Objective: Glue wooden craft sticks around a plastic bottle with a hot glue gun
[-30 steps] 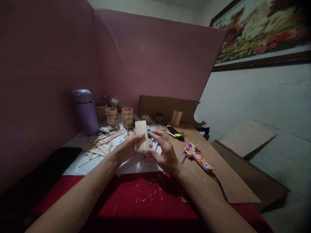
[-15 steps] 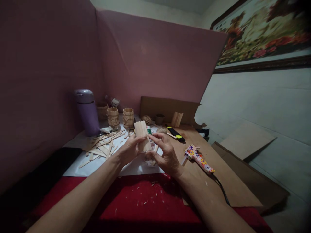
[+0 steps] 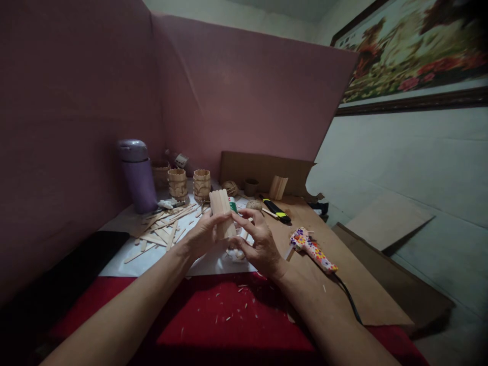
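A row of pale wooden craft sticks (image 3: 220, 203), set side by side, stands tilted up in front of me. Beside its right edge a green-and-white label (image 3: 233, 204) shows; whether it belongs to the same piece I cannot tell. My left hand (image 3: 202, 235) is closed on the sticks, thumb across their front. My right hand (image 3: 262, 245) pinches at the lower right edge with bent fingers and thumb. Some clear plastic (image 3: 235, 253) shows below the hands, partly hidden. Loose craft sticks (image 3: 163, 234) lie scattered on the white paper to the left.
A purple flask (image 3: 138, 178) and two stick-covered cups (image 3: 177, 184) stand behind. Rightward lie a flowered glue gun (image 3: 312, 250) with its cord, a black-and-yellow cutter (image 3: 277, 210) and a cardboard sheet (image 3: 354, 284). A twine ball (image 3: 230, 188) sits at the back.
My right fingers have moved slightly up and left, closer against the edge of the stick row. The row has shifted a little to the left; the left hand keeps its hold.
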### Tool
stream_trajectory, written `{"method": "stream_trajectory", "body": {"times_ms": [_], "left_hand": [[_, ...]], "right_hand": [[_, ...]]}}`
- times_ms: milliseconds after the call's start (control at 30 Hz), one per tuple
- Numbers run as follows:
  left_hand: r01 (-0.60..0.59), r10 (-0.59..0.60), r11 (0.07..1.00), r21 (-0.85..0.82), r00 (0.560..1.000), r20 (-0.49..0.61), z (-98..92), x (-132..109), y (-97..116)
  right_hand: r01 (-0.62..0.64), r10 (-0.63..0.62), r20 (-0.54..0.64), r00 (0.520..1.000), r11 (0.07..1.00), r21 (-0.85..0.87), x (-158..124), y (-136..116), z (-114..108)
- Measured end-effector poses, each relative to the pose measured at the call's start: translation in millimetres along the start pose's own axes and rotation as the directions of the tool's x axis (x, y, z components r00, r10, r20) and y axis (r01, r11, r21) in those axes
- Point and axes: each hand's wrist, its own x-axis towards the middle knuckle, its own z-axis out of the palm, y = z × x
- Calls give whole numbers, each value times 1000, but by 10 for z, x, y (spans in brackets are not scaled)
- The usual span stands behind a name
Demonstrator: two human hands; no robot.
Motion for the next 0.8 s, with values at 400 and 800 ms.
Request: {"method": "stream_trajectory", "body": {"times_ms": [400,800], "left_hand": [[-28,23,998,-64,997,-75,-84,71,51],[-56,46,995,-78,990,-133,-87,104,99]], "right_hand": [[-151,153,-145,978,988,20,130,49,-181],[-462,822,88,563,401,-791,-235,214,-1401]]}}
